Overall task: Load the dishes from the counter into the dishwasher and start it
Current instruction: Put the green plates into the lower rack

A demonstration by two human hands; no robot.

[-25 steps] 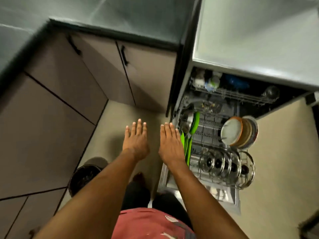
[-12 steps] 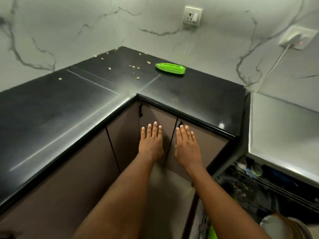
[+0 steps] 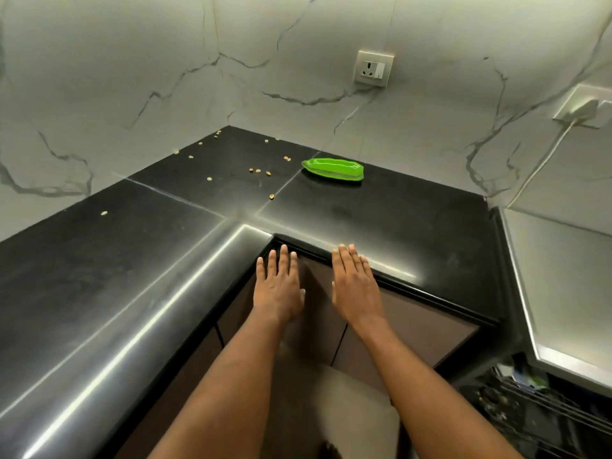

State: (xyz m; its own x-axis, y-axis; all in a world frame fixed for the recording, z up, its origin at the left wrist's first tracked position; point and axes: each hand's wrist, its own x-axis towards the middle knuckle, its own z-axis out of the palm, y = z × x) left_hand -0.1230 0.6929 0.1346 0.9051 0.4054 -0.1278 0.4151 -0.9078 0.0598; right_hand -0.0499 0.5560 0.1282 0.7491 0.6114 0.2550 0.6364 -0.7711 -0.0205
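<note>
Green dish [image 3: 332,168] on counter [image 3: 381,220] — left hand [image 3: 277,289], right hand [image 3: 356,289] outstretched.

Dim greenish light, glare streaks along the black counter [image 3: 82,276], wide-angle bending, blur lower right.

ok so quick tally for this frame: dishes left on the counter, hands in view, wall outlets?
green dish: 1
hands: 2, left hand and right hand, both flat and empty
wall outlets: 2, free outlet and plugged outlet
total: 5
</note>
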